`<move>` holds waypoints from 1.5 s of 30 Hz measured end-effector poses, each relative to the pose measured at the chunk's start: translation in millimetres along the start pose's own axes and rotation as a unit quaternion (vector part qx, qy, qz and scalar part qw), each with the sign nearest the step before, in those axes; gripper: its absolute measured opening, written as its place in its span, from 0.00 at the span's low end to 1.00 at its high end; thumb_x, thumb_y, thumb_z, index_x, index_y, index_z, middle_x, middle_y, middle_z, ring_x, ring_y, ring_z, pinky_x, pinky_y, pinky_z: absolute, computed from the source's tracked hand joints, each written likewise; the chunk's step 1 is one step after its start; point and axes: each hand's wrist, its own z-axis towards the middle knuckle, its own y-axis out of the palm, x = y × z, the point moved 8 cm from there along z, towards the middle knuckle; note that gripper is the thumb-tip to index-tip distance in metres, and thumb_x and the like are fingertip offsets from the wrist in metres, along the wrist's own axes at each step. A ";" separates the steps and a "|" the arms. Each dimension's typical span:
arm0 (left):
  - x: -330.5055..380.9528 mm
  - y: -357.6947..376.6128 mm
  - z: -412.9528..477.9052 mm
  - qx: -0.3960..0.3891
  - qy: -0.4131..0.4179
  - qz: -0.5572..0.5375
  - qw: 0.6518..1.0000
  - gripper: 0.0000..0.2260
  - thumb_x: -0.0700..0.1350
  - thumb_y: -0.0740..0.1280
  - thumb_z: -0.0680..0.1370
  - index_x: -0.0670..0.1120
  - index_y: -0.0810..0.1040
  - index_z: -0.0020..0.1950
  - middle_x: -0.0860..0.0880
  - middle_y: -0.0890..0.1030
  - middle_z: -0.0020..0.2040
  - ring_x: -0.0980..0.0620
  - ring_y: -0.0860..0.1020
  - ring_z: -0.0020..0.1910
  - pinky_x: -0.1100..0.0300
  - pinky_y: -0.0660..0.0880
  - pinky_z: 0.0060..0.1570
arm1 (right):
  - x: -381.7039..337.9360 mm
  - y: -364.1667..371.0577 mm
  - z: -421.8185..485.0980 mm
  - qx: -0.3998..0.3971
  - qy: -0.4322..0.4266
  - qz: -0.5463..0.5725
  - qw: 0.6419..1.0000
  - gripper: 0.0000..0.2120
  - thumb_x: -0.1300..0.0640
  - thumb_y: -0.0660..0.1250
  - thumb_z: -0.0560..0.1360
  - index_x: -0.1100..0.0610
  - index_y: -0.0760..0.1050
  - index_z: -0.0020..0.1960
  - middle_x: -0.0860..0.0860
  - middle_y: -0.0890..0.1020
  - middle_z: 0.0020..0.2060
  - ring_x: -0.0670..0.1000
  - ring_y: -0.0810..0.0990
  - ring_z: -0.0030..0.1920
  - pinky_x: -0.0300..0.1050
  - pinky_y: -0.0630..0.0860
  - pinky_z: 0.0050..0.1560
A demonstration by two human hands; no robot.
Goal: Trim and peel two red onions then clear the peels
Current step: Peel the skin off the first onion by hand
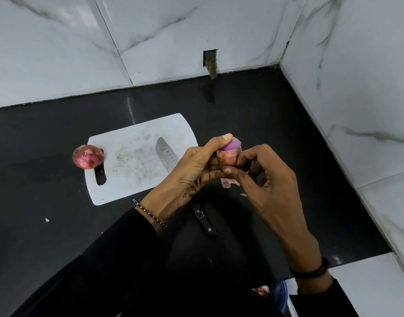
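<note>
Both hands are up over the black counter (288,124), about 3 o'clock of the white cutting board (132,161). The left hand (191,165) is curled round the half-peeled red onion (229,152), thumb resting on the bare purple top. The right hand (265,179) comes in from the 4 o'clock side and pinches the papery skin that's still on the lower half between thumb and bent fingers.

The second red onion (87,156) still has its skin on. It sits at the board's 9 o'clock edge, right at the top of the handle slot.

The knife (165,154) lies slanted, with the blade on the board's 3 o'clock side and the black handle off the board at about 5 o'clock. The left hand and wrist cover its middle.

A few peel scraps (226,183) lie on the counter just under the hands, partly hidden by the fingers.

There's a beaded bracelet (148,212) on the left wrist and a black band (310,269) on the right. At 12 o'clock, a rusty bracket (211,64) sticks out of the marble tile wall (59,53). Something blue (280,291) peeks out by the right sleeve at 5 o'clock, can't tell what.
</note>
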 end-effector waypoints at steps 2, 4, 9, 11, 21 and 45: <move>1.5 -0.1 0.0 -0.008 0.004 -0.012 1.000 0.12 0.52 0.69 0.77 0.43 0.84 0.46 0.42 0.85 0.42 0.49 0.83 0.38 0.64 0.78 0.34 | -2.1 0.7 -0.8 0.014 0.006 0.018 1.000 0.11 0.45 0.70 0.74 0.48 0.72 0.49 0.39 0.75 0.44 0.43 0.76 0.41 0.29 0.72 0.39; 3.9 -1.1 -0.5 -0.012 0.009 -0.016 1.000 0.13 0.53 0.71 0.72 0.44 0.84 0.45 0.42 0.85 0.42 0.49 0.84 0.38 0.64 0.78 0.33 | -3.0 -1.1 -0.8 0.031 0.025 0.034 0.999 0.15 0.44 0.73 0.72 0.48 0.71 0.51 0.41 0.77 0.44 0.46 0.78 0.40 0.31 0.74 0.38; 1.3 -6.7 -0.7 -0.012 0.014 -0.003 1.000 0.16 0.55 0.71 0.69 0.44 0.83 0.48 0.43 0.86 0.41 0.47 0.84 0.40 0.64 0.79 0.34 | -8.4 -2.7 -0.2 0.029 0.014 0.036 0.999 0.20 0.42 0.74 0.70 0.47 0.71 0.56 0.42 0.77 0.47 0.46 0.79 0.41 0.31 0.75 0.40; -1.4 -8.9 -0.6 -0.014 0.014 -0.001 1.000 0.15 0.55 0.71 0.70 0.44 0.86 0.45 0.43 0.86 0.42 0.44 0.83 0.42 0.63 0.79 0.33 | -8.4 0.4 -2.2 0.025 0.014 0.036 0.999 0.22 0.40 0.73 0.69 0.49 0.72 0.56 0.41 0.77 0.49 0.46 0.79 0.43 0.32 0.76 0.41; -1.4 -14.4 -2.0 -0.007 0.032 0.023 0.999 0.14 0.52 0.69 0.78 0.42 0.85 0.54 0.41 0.86 0.48 0.50 0.85 0.44 0.61 0.81 0.46 | -3.8 5.1 -7.1 0.080 0.036 0.013 0.996 0.21 0.41 0.74 0.70 0.50 0.72 0.56 0.46 0.76 0.51 0.45 0.77 0.46 0.31 0.74 0.43; -4.3 -26.2 2.1 0.068 0.049 0.215 0.973 0.26 0.65 0.74 0.70 0.42 0.84 0.48 0.44 0.86 0.44 0.47 0.86 0.42 0.46 0.83 0.50 | -0.5 12.5 -9.8 -0.010 -0.015 -0.117 0.993 0.24 0.45 0.75 0.68 0.51 0.74 0.60 0.44 0.69 0.57 0.41 0.70 0.54 0.29 0.70 0.46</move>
